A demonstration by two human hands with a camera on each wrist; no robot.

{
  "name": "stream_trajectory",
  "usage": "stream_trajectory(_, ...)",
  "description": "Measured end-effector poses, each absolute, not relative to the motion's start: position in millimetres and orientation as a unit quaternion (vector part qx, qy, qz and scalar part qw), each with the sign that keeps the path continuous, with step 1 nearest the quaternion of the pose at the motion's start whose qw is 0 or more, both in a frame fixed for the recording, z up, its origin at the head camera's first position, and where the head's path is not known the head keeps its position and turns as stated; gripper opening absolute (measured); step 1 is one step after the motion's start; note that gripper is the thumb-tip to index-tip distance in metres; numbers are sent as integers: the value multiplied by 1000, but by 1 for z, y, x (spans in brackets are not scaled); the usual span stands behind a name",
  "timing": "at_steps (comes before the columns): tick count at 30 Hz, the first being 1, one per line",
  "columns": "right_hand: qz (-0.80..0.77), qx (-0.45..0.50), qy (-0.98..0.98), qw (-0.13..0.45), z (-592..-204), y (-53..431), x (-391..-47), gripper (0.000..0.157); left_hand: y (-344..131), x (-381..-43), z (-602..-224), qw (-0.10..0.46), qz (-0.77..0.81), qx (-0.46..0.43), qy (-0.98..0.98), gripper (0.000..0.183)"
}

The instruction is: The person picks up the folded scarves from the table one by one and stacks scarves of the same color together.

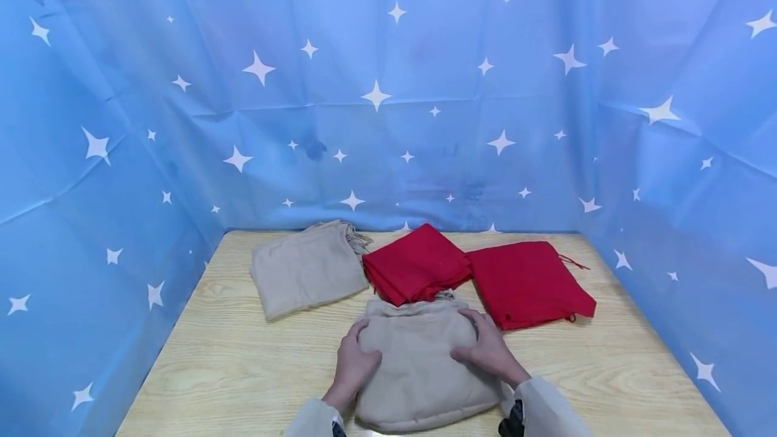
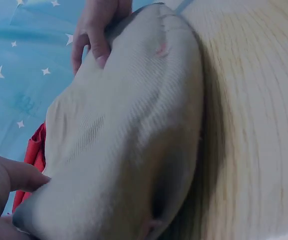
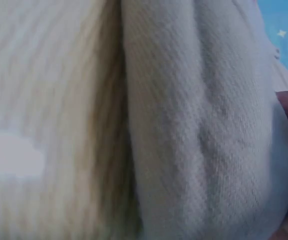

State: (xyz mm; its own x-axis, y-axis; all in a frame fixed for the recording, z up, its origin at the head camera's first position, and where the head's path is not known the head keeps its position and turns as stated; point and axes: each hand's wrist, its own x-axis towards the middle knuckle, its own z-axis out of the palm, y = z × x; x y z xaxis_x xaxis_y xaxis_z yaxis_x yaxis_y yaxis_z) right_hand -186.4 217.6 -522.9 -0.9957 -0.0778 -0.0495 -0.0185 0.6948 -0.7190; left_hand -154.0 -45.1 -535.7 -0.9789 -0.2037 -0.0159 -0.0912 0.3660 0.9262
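Observation:
A folded beige scarf (image 1: 425, 363) lies at the near middle of the table, bulging and rounded at its near edge. My left hand (image 1: 354, 361) grips its left side, thumb on top and fingers round the edge. On the opposite side my right hand (image 1: 488, 349) holds it the same way, thumb on the upper face. In the left wrist view the scarf (image 2: 119, 125) fills the middle, with the right hand (image 2: 98, 30) at its far side. The right wrist view shows the scarf's soft folded edge (image 3: 198, 125) close up; most of that hand is out of frame.
Behind on the left lies another folded beige scarf (image 1: 309, 272) with a fringe. A folded red cloth (image 1: 419, 265) touches the far edge of the held scarf. Farther right is a second red cloth (image 1: 528, 285) with thin ties. Blue star-patterned curtains (image 1: 376, 133) surround the wooden table (image 1: 243, 369).

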Motion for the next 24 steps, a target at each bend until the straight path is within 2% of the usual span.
stream_trajectory(10,-426,-54,903,-28,-508,201,-171,74,-63,-152,-518,31,-588,85,-804,63)
stream_trajectory(24,-475,-68,877,-4,-479,156,-162,74,-115,-146,-483,20,-591,64,-804,63)
